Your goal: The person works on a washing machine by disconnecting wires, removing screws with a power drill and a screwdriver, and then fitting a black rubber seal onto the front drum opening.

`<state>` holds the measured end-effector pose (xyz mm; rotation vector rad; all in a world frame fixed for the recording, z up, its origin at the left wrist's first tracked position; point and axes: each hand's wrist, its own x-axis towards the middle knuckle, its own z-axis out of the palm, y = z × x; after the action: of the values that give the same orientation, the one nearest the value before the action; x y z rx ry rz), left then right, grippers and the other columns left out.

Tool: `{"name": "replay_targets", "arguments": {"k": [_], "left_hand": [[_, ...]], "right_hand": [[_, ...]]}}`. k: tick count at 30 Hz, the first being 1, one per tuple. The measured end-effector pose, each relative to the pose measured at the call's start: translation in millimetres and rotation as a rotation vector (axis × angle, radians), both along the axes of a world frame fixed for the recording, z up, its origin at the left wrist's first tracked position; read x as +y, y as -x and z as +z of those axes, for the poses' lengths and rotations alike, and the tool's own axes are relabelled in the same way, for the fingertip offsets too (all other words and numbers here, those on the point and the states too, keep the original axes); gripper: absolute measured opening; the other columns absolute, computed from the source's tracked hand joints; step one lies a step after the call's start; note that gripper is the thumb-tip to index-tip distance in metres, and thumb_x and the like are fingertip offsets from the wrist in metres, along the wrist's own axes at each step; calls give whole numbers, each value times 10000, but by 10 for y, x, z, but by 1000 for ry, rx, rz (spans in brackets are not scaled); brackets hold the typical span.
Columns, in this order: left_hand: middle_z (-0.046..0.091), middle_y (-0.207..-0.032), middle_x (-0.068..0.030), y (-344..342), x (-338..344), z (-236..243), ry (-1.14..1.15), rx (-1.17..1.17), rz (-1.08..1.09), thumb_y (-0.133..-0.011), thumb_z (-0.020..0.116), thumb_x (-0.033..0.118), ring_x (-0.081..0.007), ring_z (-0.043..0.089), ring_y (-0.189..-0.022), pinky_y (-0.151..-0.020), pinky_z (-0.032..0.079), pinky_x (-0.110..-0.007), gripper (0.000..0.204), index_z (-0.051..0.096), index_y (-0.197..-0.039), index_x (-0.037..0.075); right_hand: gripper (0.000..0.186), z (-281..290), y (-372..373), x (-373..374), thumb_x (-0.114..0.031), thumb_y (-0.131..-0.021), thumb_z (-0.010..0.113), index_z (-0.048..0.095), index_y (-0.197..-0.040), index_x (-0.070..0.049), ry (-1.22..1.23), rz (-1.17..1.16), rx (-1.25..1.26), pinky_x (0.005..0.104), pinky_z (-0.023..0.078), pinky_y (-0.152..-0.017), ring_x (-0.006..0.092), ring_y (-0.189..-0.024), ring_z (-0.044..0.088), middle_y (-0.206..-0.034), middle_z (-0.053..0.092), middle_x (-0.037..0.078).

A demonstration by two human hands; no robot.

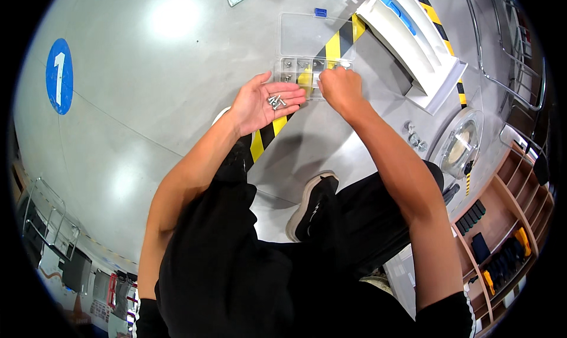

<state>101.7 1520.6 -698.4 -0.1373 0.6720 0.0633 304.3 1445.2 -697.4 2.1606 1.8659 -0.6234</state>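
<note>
The grey floor [118, 152] spans the frame, with a wooden compartment rack [501, 197] at lower right. A white curved part [436, 78] with a blue strip lies at upper right, and a round clear cover [438, 152] sits below it. Yellow-and-black tape [269, 135] runs diagonally through the centre, passing under a clear compartment box [301, 35] at upper centre, its lid folded back. The left hand [260, 106] lies open, palm up, its fingers by the box's lower left. The right hand [341, 90], fingers curled, blocks the box's right compartments; whether it grips anything is hidden. A small blue piece [321, 12] lies at the lid's upper edge. Several silver screws [276, 101] rest on the left palm.
</note>
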Motion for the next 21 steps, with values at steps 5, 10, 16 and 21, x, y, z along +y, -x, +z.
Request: {"name": "replay_targets", "arguments": {"k": [5, 10, 16, 21], "left_hand": [[442, -1317, -272, 41, 32, 67, 61, -59, 2, -948, 314, 417, -363, 455, -1224, -1051, 361, -423, 633, 438, -1246, -127], [440, -1320, -270, 88, 65, 102, 47, -45, -1, -933, 319, 368, -363, 446, -1232, -1053, 360, -423, 602, 430, -1255, -128], [443, -1313, -274, 210, 270, 718, -99, 17, -145, -875, 378, 210, -359, 437, -1242, -1063, 358, -418, 508, 433, -1246, -132], [505, -1246, -259, 310, 405, 1984, -290, 116, -344, -859, 444, -2, -324, 511, -1176, -1012, 433, -390, 360, 471, -1197, -124]], "right_hand": [[76, -54, 6, 84, -87, -709, 591, 630, -653, -54, -7, 70, 17, 415, 499, -544, 317, -626, 643, -637, 621, 150], [94, -10, -26, 54, -141, -730, 606, 633, -683, -64, 83, 82, 118, 418, 495, -558, 304, -619, 638, -635, 626, 139], [103, 678, -20, -120, -157, -722, 630, 630, -703, -57, -7, -244, 476, 390, 506, -591, 296, -632, 638, -671, 643, 125], [105, 1905, 246, -449, -91, -726, 659, 619, -767, -3, -52, -615, 785, 286, 511, -601, 200, -625, 637, -674, 644, 102]]}}
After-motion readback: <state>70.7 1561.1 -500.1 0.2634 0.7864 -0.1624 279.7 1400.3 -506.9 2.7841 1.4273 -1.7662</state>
